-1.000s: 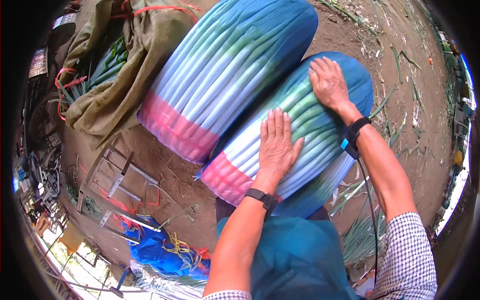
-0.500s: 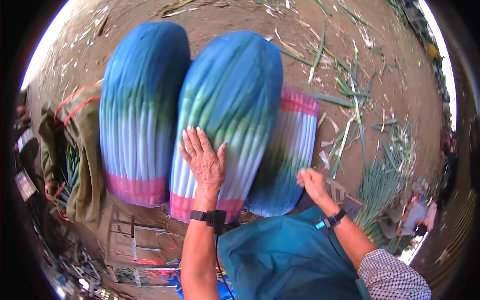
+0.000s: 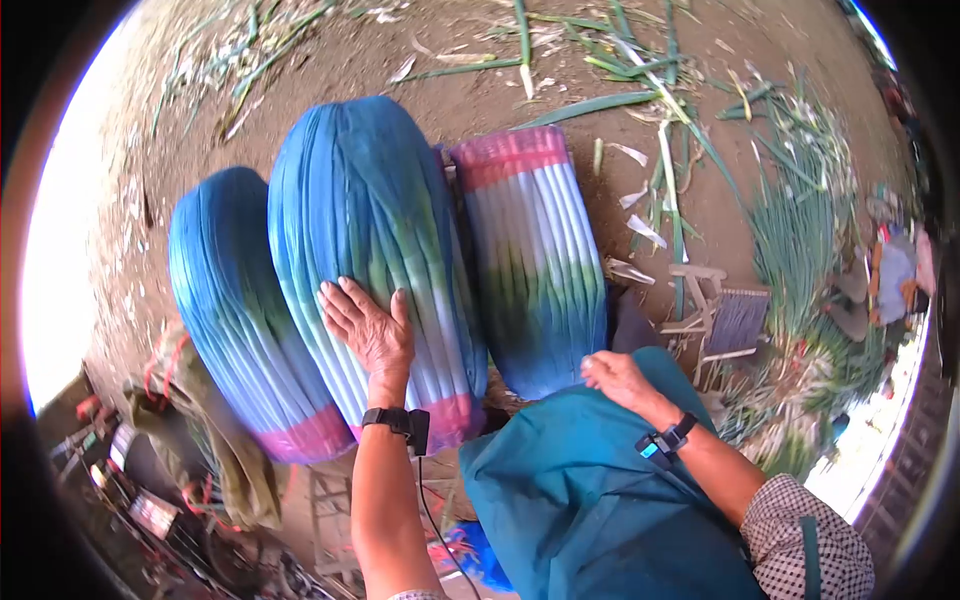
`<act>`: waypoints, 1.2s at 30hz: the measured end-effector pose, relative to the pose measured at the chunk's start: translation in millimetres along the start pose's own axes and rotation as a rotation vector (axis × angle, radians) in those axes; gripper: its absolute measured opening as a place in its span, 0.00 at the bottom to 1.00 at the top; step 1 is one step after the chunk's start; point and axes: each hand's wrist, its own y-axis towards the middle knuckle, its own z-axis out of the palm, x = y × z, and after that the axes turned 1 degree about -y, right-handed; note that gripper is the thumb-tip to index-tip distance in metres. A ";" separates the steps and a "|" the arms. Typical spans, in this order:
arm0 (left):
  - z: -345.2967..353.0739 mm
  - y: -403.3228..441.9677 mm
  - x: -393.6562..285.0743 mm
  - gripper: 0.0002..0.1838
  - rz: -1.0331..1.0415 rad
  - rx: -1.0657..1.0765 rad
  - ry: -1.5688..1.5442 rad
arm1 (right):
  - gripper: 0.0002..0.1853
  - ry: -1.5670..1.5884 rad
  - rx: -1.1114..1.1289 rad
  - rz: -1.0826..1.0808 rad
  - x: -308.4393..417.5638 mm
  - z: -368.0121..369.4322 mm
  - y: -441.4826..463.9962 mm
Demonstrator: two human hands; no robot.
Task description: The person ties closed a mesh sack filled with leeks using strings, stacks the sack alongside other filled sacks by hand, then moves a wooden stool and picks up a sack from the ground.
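My left hand (image 3: 372, 335) lies flat, fingers spread, on a tall bundle of green onions (image 3: 355, 190) wrapped in blue mesh with a pink band at its lower end. My right hand (image 3: 618, 380) hangs just above my teal apron (image 3: 590, 480), beside the lower end of another wrapped onion bundle (image 3: 535, 240); its fingers are loosely curled and nothing shows in them. That bundle has its pink band at the far end. To the left leans a third wrapped bundle (image 3: 235, 290), its pink band near me.
Loose green onions (image 3: 800, 230) and leaf scraps (image 3: 650, 90) lie on the dirt floor at right and top. A small folding stool (image 3: 735, 320) stands right of my right hand. Brown sacking (image 3: 220, 440) and a bicycle-like clutter (image 3: 180, 540) are at lower left.
The view has shifted, and the bundles sit farther left and the right-hand one shows more fully. My left hand stays flat on the middle bundle. My right hand's fist has loosened slightly.
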 end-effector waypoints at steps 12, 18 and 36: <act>-31.0 -123.1 -0.9 0.39 0.202 0.174 -0.088 | 0.10 -0.218 0.146 -0.274 -77.0 99.1 -164.5; -37.1 -178.0 -6.1 0.41 0.067 0.354 -0.148 | 0.09 -0.057 -0.142 -0.097 -104.8 -19.2 -163.4; -42.7 -117.9 92.2 0.47 0.123 0.290 0.166 | 0.12 -0.632 0.088 0.481 -511.8 -26.8 -489.0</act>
